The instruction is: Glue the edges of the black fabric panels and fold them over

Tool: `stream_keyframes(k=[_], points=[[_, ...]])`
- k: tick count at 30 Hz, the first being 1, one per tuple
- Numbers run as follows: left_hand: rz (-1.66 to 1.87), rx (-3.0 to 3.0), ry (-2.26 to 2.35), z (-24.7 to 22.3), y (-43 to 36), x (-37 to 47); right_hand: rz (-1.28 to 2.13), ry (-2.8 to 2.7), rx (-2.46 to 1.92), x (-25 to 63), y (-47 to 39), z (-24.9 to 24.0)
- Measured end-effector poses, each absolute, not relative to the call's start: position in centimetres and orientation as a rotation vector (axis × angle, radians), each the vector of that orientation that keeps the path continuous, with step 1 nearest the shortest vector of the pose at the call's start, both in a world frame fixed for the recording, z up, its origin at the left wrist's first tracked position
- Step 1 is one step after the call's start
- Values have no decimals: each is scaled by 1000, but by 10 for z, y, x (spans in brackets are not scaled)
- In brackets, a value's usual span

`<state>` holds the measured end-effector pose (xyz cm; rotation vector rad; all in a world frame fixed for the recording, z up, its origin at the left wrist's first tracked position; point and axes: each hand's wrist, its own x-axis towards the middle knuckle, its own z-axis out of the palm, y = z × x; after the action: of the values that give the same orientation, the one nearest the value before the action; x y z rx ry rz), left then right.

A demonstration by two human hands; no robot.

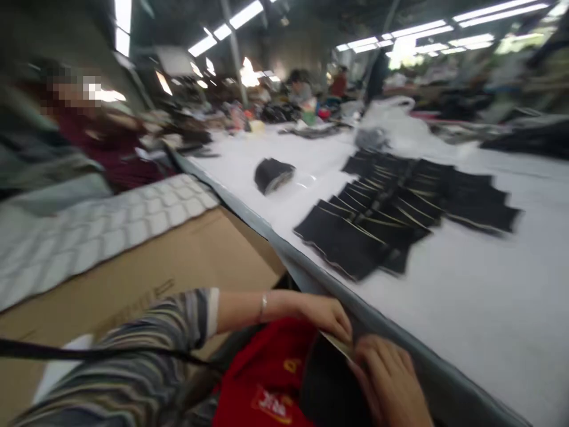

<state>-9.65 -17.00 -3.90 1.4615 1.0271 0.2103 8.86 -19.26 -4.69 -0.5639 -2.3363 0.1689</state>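
A black fabric piece with a pale edge hangs over a red apron close to my body. My left hand grips the upper edge of this piece, its fingers bent around it. Beside it, my right hand holds the same edge lower down, fingers curled over it. The two hands are close together at the table's near edge. Blur hides the fingertips, and the piece's lower part runs out of view.
Overlapping black fabric pieces lie in rows on the white table. A rolled black piece and a white plastic bag are farther back. On my left are cardboard and a person in a dark red top.
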Motion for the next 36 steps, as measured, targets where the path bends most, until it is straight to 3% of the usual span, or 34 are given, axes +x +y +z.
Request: stream_keyframes(k=[6, 14, 19, 23, 36], points=[[86, 1734, 967, -43, -156, -105, 402, -2534, -819, 104, -215, -36], [115, 1757, 989, -58, -162, -93, 590, -2612, -796, 108, -233, -20], [264, 1531, 957, -39, -171, -116, 615, -2474, -923, 109, -222, -33], [179, 1591, 1027, -20, -190, -136, 703, -2441, -913, 109, -217, -39], [272, 1652, 1076, -22, -202, -132, 1014, -2388, -970, 106, -204, -32]])
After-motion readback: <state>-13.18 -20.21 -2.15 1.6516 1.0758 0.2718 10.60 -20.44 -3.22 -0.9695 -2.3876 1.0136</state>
